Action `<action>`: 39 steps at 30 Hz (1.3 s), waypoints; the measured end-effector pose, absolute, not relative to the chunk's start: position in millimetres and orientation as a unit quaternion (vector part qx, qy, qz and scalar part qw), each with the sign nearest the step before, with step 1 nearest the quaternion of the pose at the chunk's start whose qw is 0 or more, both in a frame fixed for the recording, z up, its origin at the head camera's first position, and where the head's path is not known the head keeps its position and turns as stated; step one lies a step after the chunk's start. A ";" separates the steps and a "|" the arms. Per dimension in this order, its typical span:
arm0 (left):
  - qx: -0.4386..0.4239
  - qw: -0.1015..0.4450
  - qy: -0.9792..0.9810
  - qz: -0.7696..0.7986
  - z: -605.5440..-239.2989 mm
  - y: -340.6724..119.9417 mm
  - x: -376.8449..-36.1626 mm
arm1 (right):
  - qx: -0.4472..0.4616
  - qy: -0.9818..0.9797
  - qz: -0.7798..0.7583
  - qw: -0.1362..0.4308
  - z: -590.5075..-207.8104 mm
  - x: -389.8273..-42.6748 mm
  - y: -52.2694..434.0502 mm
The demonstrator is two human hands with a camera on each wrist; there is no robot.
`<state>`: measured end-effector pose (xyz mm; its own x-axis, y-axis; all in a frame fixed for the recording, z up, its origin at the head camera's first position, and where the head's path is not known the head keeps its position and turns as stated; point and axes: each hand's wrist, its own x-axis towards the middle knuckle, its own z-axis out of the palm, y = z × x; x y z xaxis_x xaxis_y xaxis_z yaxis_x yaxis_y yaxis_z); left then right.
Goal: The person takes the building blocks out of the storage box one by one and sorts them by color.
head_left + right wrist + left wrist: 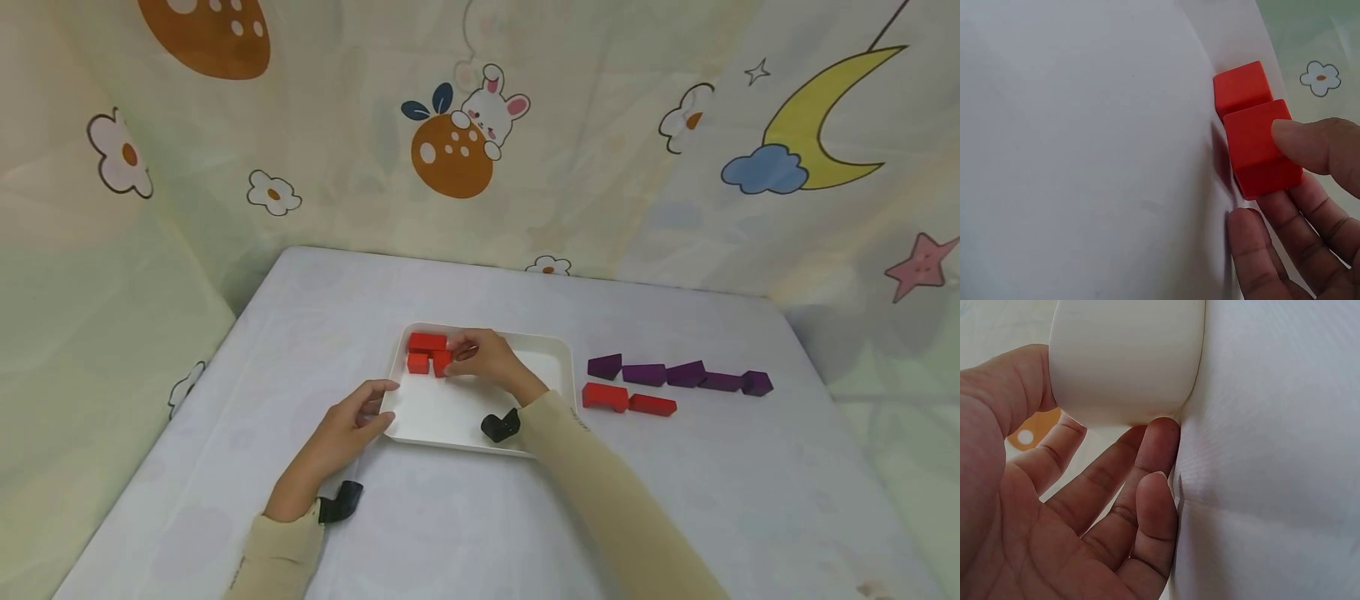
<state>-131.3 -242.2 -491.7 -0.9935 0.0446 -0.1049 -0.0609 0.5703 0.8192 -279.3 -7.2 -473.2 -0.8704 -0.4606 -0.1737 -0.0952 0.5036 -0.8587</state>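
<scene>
Pinching a small red block [1254, 140] inside a white tray [442, 417], a person's right hand [491, 358] holds it narrowly between thumb and fingers.
The block is near the tray's back-left corner, a red cube [417, 364] just left of it and a long red block [427, 342] just behind; in so tight a space, a sideways nudge could knock either askew. The left hand [348, 425] grips the tray's left edge near the front corner, and uneven pressure there could tilt or slide it. Counted: one tray; three red blocks visible inside; outside, to the right, two red ones, an arch block [603, 393] and a bar [652, 406], plus five purple blocks [645, 375] in a row.
</scene>
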 end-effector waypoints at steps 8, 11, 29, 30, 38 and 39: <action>-0.005 0.063 0.883 0.466 -492.7 -238.2 -133.7 | -0.174 0.821 -0.506 0.200 -454.4 -273.7 22.7; -0.002 0.064 0.881 0.469 -492.1 -237.0 -133.3 | -0.183 0.807 -0.526 0.196 -445.7 -268.2 39.8; -0.013 0.075 0.884 0.461 -491.4 -235.6 -132.3 | -0.168 0.786 -0.588 0.090 -438.2 -227.6 162.1; -0.012 0.073 0.885 0.459 -490.9 -236.0 -131.9 | -0.173 0.786 -0.588 0.080 -439.4 -225.7 168.7; 0.000 0.063 0.884 0.463 -488.5 -239.6 -130.6 | -0.165 0.827 -0.537 0.000 -440.8 -208.3 218.9; 0.001 0.063 0.884 0.464 -488.4 -239.5 -130.7 | -0.162 0.829 -0.536 -0.007 -441.2 -206.8 225.4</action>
<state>-130.7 -239.5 -488.4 -0.9921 0.0594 -0.1107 -0.0574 0.5694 0.8201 -206.8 225.4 -441.2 -0.9474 -0.2611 0.1850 -0.2760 0.3738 -0.8855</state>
